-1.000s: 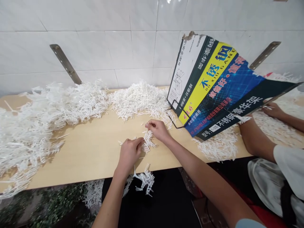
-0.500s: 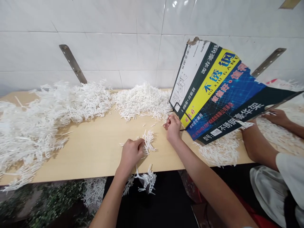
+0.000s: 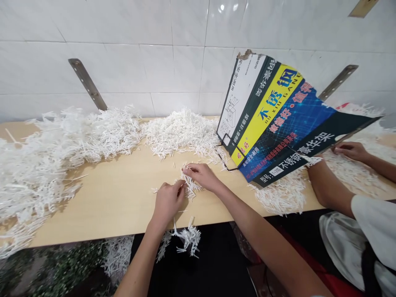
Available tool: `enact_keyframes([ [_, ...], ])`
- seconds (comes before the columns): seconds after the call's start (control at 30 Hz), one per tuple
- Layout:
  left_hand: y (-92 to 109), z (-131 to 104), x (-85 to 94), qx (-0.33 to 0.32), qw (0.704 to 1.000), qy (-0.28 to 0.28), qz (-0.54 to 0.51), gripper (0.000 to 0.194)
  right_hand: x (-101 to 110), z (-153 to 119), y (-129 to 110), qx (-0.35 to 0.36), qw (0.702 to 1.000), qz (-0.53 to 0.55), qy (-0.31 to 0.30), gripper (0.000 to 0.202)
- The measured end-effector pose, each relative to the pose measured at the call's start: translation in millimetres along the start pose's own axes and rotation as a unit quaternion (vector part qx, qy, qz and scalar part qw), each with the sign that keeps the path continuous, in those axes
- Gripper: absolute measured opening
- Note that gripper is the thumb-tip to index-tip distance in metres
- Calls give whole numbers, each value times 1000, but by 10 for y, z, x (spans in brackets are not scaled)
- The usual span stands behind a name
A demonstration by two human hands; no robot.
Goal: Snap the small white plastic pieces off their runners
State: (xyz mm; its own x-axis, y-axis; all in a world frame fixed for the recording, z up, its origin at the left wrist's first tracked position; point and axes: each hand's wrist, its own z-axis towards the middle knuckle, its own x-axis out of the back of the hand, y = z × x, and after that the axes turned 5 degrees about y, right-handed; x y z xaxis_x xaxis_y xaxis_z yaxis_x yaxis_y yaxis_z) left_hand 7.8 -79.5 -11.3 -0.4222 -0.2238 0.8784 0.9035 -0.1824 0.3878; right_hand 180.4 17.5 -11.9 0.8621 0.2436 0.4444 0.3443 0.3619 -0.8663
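Note:
My left hand (image 3: 168, 201) rests low over the board, thumb and forefinger pinched on a white branched plastic sprig (image 3: 192, 187). Just right of it, my right hand (image 3: 202, 176) has its fingertips closed at the upper end of the same white bits; exactly what they grip is partly hidden. Behind my hands lies a heap of small white plastic pieces (image 3: 182, 130). More white sprigs (image 3: 188, 239) lie on my dark lap below the board's edge.
A large pile of white branched sprigs (image 3: 71, 140) covers the left of the wooden board (image 3: 117, 198). A printed cardboard sheet (image 3: 272, 119) stands tilted at right. Beyond it, a co-worker's hand (image 3: 351, 150) is among more white pieces. Metal brackets (image 3: 88, 84) are on the tiled wall.
My right hand has moved left and down from beside the cardboard's lower corner to the white sprig at my left hand. The left hand stays at about the same spot.

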Motion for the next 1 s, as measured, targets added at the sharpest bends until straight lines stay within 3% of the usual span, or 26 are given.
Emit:
enact_keyframes([
  [0.1,10,19,-7,2,1000,-7,2,32,-6,23,50,-40,998,17,50,40],
  [0.17,17,26,-12,3,1000,-13,-11,32,8,67,117,-66,986,79,128,41],
  [0.27,13,10,-16,-8,999,-31,-23,30,44,145,220,-109,937,196,269,45],
  [0.3,7,2,-16,-8,999,-33,-29,29,51,162,237,-113,927,213,289,45],
  [0.37,-3,-8,-16,2,999,-28,-43,28,50,167,224,-91,942,196,255,43],
  [0.47,-1,4,-20,23,999,-24,-37,28,26,109,106,-28,980,133,147,40],
  [0.53,9,21,-31,25,999,-26,-22,28,11,60,22,-5,991,104,87,44],
  [0.63,13,29,-57,15,1000,-27,-6,29,6,42,2,10,1000,26,10,34],
  [0.7,0,16,-72,8,1000,-24,-5,28,14,76,69,-6,999,10,43,34],
  [0.8,-21,-14,-73,-2,999,-26,-19,27,35,143,192,-73,970,103,209,43],
  [0.83,-24,-21,-67,-3,999,-27,-24,26,39,156,212,-84,959,128,240,44],
  [0.9,-21,-24,-50,4,999,-25,-34,25,40,155,201,-68,964,128,222,40],
  [1.0,-6,-8,-30,39,998,-2,-52,26,24,107,87,-9,991,64,114,38],
])
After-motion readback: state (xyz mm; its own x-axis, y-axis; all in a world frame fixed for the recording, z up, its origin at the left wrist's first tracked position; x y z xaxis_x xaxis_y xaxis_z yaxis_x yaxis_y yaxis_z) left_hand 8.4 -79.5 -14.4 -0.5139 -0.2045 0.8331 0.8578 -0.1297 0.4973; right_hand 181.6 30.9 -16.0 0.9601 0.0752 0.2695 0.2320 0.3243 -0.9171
